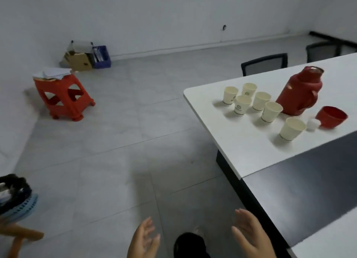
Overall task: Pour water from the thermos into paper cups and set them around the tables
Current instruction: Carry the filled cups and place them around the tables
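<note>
While raised low over the floor tiles — left hand and right hand, palms inward, fingers loosely spread, nothing held — paper cups' green logos unreadable.

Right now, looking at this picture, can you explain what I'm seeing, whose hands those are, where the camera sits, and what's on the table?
There is no machine here. A person wears one wide-angle camera on the head, looking forward and down. At the bottom you see their own left hand and right hand, both open and holding nothing.

On the white table stand six paper cups, for example the nearest cup. Beside them is a red thermos with its top off. A red cap and a small white stopper lie next to it.

On the floor stands a red stool with papers on top.
</note>
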Tool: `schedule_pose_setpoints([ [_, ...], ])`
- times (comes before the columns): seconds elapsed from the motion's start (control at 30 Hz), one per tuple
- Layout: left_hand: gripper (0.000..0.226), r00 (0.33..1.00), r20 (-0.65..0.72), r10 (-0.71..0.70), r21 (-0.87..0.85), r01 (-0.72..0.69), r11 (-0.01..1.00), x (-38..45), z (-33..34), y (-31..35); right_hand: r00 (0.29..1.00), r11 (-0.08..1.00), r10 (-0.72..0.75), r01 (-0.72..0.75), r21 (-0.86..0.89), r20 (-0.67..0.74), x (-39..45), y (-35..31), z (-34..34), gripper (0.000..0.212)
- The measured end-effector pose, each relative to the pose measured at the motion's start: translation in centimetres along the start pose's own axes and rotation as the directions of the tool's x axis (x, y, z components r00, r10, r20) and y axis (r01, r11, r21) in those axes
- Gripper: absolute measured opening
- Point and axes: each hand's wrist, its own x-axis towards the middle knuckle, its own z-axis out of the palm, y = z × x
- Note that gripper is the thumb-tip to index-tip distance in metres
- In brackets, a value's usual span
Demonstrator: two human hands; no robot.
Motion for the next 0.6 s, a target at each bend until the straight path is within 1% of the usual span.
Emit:
schedule_pose_setpoints([
  [0.07, 0.074, 0.996, 0.08, -0.043, 0.02, 0.041, 0.999, 4.7, 2.2, 0.3, 0.995, 0.999, 0.033, -0.03, 0.031, -0.09, 3.6, 0.2, -0.2, 0.057],
  [0.17, 0.07, 0.992, 0.124, -0.037, 0.035, 0.033, 0.999, 11.3, 6.4, 2.6, 0.981, 0.999, 0.035, -0.027, 0.045, -0.191, 10.6, -0.5, -1.1, 0.053],
  [0.23, 0.069, 0.99, 0.138, -0.003, 0.03, -0.001, 1.0, 15.5, 9.4, 6.0, 0.968, 0.998, 0.033, -0.021, 0.053, -0.248, 15.2, -1.7, -2.1, 0.05],
  [0.33, 0.069, 0.971, 0.222, 0.085, 0.031, -0.094, 0.995, 21.5, 13.5, 11.9, 0.952, 0.999, 0.024, -0.016, 0.028, -0.306, 20.4, -3.4, -3.9, 0.049],
  [0.4, 0.068, 0.953, 0.283, 0.107, 0.022, -0.118, 0.993, 24.8, 15.8, 15.2, 0.932, 0.999, 0.044, -0.045, 0.005, -0.359, 22.5, -4.0, -5.1, 0.049],
  [0.5, 0.067, 0.935, 0.34, 0.097, 0.044, -0.119, 0.992, 28.2, 18.6, 18.1, 0.884, 0.994, 0.103, -0.111, 0.01, -0.455, 23.4, -3.3, -6.6, 0.05],
  [0.6, 0.064, 0.906, 0.416, 0.079, 0.061, -0.115, 0.992, 31.2, 22.0, 19.9, 0.798, 0.98, 0.191, -0.186, 0.067, -0.572, 23.6, -1.9, -8.2, 0.05],
])
